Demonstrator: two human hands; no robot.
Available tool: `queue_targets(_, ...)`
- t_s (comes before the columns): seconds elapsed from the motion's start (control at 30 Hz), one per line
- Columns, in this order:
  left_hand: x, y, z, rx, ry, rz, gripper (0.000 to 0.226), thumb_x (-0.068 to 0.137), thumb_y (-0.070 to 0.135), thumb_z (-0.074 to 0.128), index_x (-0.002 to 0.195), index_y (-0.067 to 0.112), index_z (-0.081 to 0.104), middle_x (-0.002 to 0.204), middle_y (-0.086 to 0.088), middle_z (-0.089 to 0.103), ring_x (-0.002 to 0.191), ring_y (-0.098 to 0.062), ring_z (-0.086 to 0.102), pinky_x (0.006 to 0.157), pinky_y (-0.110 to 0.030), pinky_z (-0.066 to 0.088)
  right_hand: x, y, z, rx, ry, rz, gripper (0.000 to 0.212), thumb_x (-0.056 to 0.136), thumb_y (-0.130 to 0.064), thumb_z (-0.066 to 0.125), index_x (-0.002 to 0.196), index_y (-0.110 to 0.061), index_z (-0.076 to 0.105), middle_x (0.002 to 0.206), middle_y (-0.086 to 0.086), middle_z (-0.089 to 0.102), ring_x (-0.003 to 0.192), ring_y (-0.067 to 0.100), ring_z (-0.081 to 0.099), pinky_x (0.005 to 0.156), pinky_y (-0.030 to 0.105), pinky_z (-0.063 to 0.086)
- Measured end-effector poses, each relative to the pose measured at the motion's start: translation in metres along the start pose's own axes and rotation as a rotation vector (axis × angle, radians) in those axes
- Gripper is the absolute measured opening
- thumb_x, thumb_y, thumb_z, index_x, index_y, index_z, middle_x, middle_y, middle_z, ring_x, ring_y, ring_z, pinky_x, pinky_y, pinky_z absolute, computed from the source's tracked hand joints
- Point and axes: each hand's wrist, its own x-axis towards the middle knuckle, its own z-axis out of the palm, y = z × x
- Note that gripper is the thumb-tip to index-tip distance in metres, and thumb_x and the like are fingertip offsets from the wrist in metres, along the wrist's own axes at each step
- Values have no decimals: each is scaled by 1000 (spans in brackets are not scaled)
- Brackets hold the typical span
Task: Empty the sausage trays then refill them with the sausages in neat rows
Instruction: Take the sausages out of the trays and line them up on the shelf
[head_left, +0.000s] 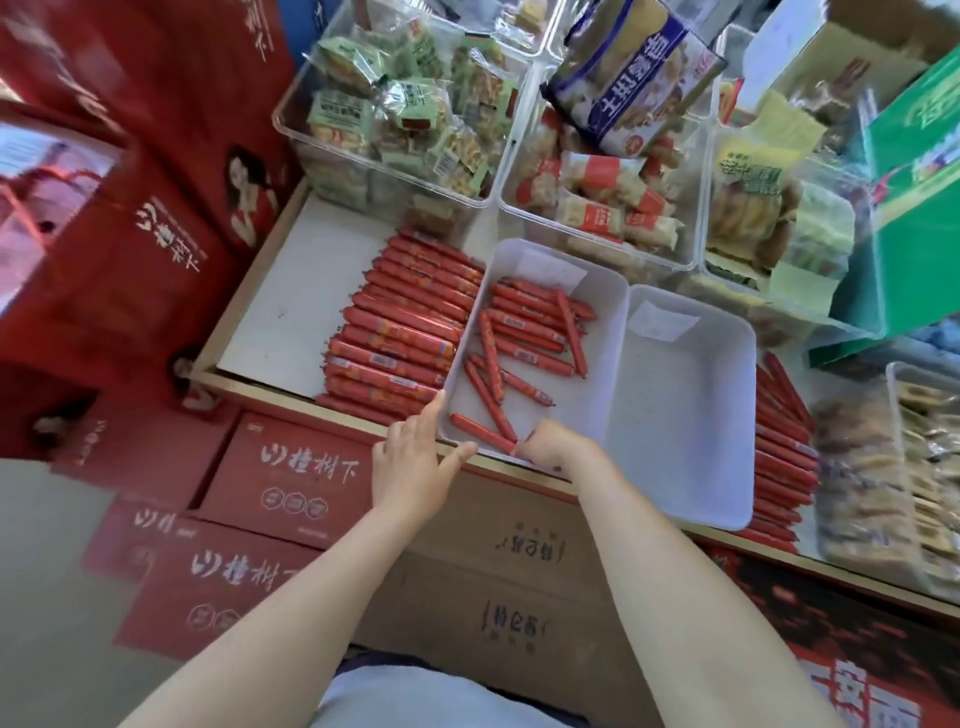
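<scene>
Head view: at a shop shelf, a person's right hand curls over the near rim of a shallow white plastic tray, its fingers closed at the end of a thin red plastic-wrapped sausage lying along the tray's near edge. Whether the fingers actually pinch the sausage or only touch its tip cannot be told. The sausage's long axis runs left to right, slightly tilted, with its right end at the right hand and its left end pointing toward the left hand. That hand is spread with straight fingers, index tip against the tray's left wall and thumb reaching toward the near rim, holding nothing.

A partial row of thin sausages sits at the tray's far end; several more lie loose and crossed in the middle. A second white plastic tray touching its right side is bare. Thicker red sausages lie in rows on the white shelf board, left of the tray.

The right hand is plainly nearer the sausage; lining it up with the far row would seem to need little turning.
</scene>
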Motion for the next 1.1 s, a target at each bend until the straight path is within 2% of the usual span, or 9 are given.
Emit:
queue_targets(0.1, 1, -2, 1, -11, -18, -5, 76, 94, 64, 47, 157, 34, 16, 147, -1, 47, 134, -23, 38, 103, -41, 33, -3, 0, -1, 97, 61, -33, 38, 93, -33, 66, 117, -4, 62, 111, 10, 64, 96, 26, 58, 75, 28, 40)
queue_targets(0.3, 1, -4, 4, -51, -40, -22, 75, 95, 64, 46, 157, 35, 14, 148, 0, 44, 136, -22, 36, 106, -42, 31, -38, 22, -6, 700, 432, -236, 13, 82, -27, 78, 92, -19, 73, 78, -3, 67, 76, 14, 60, 68, 24, 47)
queue_targets(0.47, 0, 5, 2, -26, -31, -44, 75, 96, 57, 50, 157, 33, 13, 154, -1, 37, 142, -24, 28, 110, -44, 30, -62, 40, -2, 1478, 221, -401, 11, 85, -20, 72, 94, -14, 68, 93, 5, 71, 94, 25, 66, 90, 39, 50)
queue_targets(0.57, -6, 17, 3, 65, -6, -57, 73, 99, 52, 47, 158, 34, 7, 165, -9, 11, 152, -28, 5, 120, -50, 14, -73, 49, -7, 1902, 103, -397, 19, 98, -34, 55, 97, -15, 59, 83, 7, 68, 83, 25, 67, 89, 41, 51)
queue_targets(0.63, -13, 31, 11, 132, 64, 54, 69, 101, 47, 44, 159, 36, 7, 167, -9, 0, 154, -27, -6, 123, -49, 2, -79, 63, -12, 1973, 50, -335, 31, 101, -46, 45, 97, -18, 57, 64, 3, 55, 54, 17, 54, 60, 30, 49)
queue_targets(0.7, -23, 57, 29, 144, 78, 244, 63, 102, 44, 43, 159, 34, 16, 167, -10, 7, 154, -28, 1, 122, -49, 4, -86, 85, -18, 1938, 12, -298, 36, 103, -48, 41, 92, -16, 55, 55, 1, 42, 39, 12, 34, 41, 22, 30)
queue_targets(0.8, -37, 110, 68, 133, -49, 462, 62, 101, 46, 37, 158, 28, 22, 166, -9, 13, 153, -28, 10, 122, -49, 13, -97, 130, -29, 1953, 95, -205, 27, 99, -27, 36, 84, -10, 52, 58, 3, 41, 42, 15, 33, 45, 25, 29)
queue_targets(0.93, -44, 161, 117, 157, -197, 459, 77, 101, 51, 42, 160, 20, 4, 167, -4, -7, 154, -22, -4, 125, -46, 6, -100, 211, -37, 2217, 378, -77, 18, 97, -11, 44, 86, -6, 57, 70, 9, 50, 62, 22, 51, 66, 41, 52)
queue_targets(1.1, -42, 160, 146, 347, -171, 412, 89, 86, 70, 3, 160, 20, 2, 168, -1, -2, 154, -19, -5, 121, -38, -9, -71, 308, -29, 2145, 549, 150, 11, 97, -15, 57, 88, -8, 58, 76, 9, 59, 70, 21, 60, 65, 35, 55)
